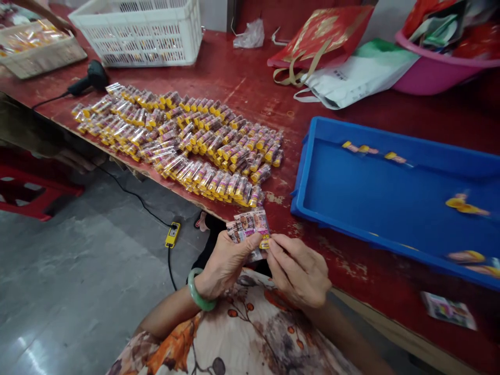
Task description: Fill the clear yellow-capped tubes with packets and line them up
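Low over my lap, at the table's front edge, my left hand (228, 258) holds a small fan of printed packets (247, 224) between thumb and fingers. The rightmost one has a yellow lower end (264, 242). Thumb and fingertips of my right hand (299, 268) are pinched together at that yellow end. Just beyond my hands, rows of small clear-wrapped tubes with yellow ends (219, 138) lie piled on the red table (289, 203). On the right, a blue tray (363, 182) holds several loose yellow-and-pink pieces (396, 157).
A white crate (152, 36) and a shallower basket (42, 60) stand at the back left, near a black handheld scanner (91, 77). Bags (324, 39) and a pink basin (433, 73) sit back right. Another person's hand (74, 159) is at left. Printed packets (449, 311) lie at right.
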The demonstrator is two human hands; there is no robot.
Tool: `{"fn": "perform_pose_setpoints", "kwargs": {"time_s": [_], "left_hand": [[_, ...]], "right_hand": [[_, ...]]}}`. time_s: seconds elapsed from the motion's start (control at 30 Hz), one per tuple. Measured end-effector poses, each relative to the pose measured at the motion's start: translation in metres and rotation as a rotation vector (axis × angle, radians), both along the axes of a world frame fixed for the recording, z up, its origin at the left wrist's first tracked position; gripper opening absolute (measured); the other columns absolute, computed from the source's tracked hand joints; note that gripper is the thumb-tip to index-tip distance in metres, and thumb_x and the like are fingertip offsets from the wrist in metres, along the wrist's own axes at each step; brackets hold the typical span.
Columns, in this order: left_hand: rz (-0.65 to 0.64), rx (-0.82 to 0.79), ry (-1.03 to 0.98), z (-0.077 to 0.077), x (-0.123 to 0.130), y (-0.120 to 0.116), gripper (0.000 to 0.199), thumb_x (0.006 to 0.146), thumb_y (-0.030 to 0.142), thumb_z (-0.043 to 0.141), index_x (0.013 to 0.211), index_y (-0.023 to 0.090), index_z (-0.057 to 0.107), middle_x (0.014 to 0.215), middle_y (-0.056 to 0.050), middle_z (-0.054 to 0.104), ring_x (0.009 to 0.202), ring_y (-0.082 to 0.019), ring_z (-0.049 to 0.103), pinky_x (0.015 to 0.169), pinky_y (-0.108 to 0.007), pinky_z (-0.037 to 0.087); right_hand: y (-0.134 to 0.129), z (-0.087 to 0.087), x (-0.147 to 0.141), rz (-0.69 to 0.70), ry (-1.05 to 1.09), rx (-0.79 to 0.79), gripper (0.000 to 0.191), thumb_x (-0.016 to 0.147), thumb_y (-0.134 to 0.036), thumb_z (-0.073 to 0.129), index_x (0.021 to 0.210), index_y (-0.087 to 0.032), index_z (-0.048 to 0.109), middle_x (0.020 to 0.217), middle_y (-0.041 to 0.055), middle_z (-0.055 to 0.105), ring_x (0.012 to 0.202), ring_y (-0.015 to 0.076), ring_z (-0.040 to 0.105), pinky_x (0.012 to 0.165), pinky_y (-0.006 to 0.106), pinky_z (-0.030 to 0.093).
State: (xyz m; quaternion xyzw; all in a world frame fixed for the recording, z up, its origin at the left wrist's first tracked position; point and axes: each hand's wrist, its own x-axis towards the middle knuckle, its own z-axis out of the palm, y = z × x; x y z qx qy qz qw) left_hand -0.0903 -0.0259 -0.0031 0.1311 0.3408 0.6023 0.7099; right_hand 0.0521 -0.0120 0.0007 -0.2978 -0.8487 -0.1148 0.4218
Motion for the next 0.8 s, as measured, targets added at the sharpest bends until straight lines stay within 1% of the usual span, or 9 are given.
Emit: {"fn": "perform_pose_setpoints", "kwargs": {"time_s": [0.17,0.23,0.37,0.47,0.53,0.6,0.67,0.73,0.8], "left_hand": [[-0.005,0.028,0.002,-0.003,0.002,-0.002,0.033,0.065,0.029,0.084,0.092,0.015,0.072,0.088,-0.004,0.072,0.076,-0.015,0.064,0.079,-0.029,0.05],[0.0,0.056,0.003,-0.006,0.002,-0.002,0.031,0.068,0.028,0.082,0.094,0.015,0.072,0.09,-0.004,0.072,0.077,-0.014,0.063,0.08,-0.029,0.05],[0.033,0.037,0.027,-0.01,0.0,0.002,0.028,0.067,0.03,0.082,0.087,0.013,0.071,0.084,-0.004,0.07,0.072,-0.013,0.061,0.071,-0.025,0.05],[0.025,0.014,0.044,-0.012,-0.006,0.007,0.033,0.063,0.031,0.085,0.088,0.014,0.072,0.083,-0.004,0.071,0.071,-0.014,0.062,0.068,-0.025,0.051],[-0.023,0.022,0.075,-0.013,-0.01,0.01,0.038,0.062,0.033,0.085,0.092,0.014,0.072,0.084,-0.005,0.071,0.071,-0.015,0.063,0.067,-0.027,0.054],[-0.112,0.059,0.11,-0.013,-0.012,0.012,0.042,0.063,0.036,0.085,0.096,0.013,0.072,0.085,-0.007,0.071,0.069,-0.016,0.064,0.066,-0.03,0.055],[-0.188,0.104,0.136,-0.012,-0.012,0.016,0.041,0.065,0.037,0.083,0.095,0.012,0.072,0.083,-0.007,0.071,0.067,-0.016,0.064,0.065,-0.029,0.055],[-0.215,0.129,0.141,-0.012,-0.013,0.02,0.04,0.065,0.036,0.083,0.094,0.011,0.072,0.083,-0.007,0.071,0.068,-0.016,0.064,0.064,-0.028,0.055],[-0.198,0.112,0.125,-0.011,-0.016,0.026,0.041,0.065,0.038,0.083,0.093,0.01,0.071,0.082,-0.008,0.071,0.067,-0.016,0.065,0.063,-0.027,0.055]], "right_hand": [[0.001,-0.003,0.0,0.031,-0.043,0.031,0.022,0.079,-0.005,0.065,0.096,-0.019,0.069,0.083,0.0075,0.073,0.078,0.0225,0.071,0.065,0.031,0.06],[0.003,-0.007,-0.001,0.044,-0.048,0.027,0.023,0.08,-0.005,0.063,0.097,-0.02,0.068,0.086,0.0069,0.073,0.08,0.0221,0.071,0.067,0.032,0.06],[0.008,-0.007,-0.002,0.082,-0.007,-0.029,0.025,0.083,-0.007,0.06,0.105,-0.019,0.065,0.094,0.0098,0.071,0.081,0.0205,0.07,0.069,0.032,0.059],[0.017,0.004,-0.002,0.146,0.087,-0.267,0.025,0.082,-0.01,0.059,0.104,-0.02,0.064,0.096,0.0088,0.069,0.082,0.019,0.067,0.069,0.03,0.057],[0.026,0.014,-0.002,0.159,0.194,-0.532,0.024,0.081,-0.016,0.061,0.104,-0.02,0.064,0.096,0.0081,0.068,0.073,0.0166,0.064,0.062,0.028,0.055],[0.036,0.021,-0.002,0.136,0.328,-0.824,0.026,0.08,-0.025,0.066,0.105,-0.018,0.063,0.093,0.0075,0.068,0.065,0.0145,0.061,0.055,0.026,0.053],[0.046,0.025,-0.004,0.118,0.443,-1.068,0.032,0.075,-0.031,0.071,0.103,-0.017,0.065,0.088,0.0063,0.069,0.065,0.0148,0.062,0.056,0.025,0.053],[0.058,0.027,-0.008,0.122,0.5,-1.231,0.036,0.069,-0.033,0.076,0.099,-0.016,0.068,0.081,0.005,0.069,0.067,0.0161,0.063,0.059,0.026,0.053],[0.075,0.031,-0.014,0.125,0.544,-1.306,0.035,0.064,-0.033,0.079,0.093,-0.015,0.07,0.074,0.0034,0.068,0.063,0.0151,0.061,0.056,0.025,0.051]]}}
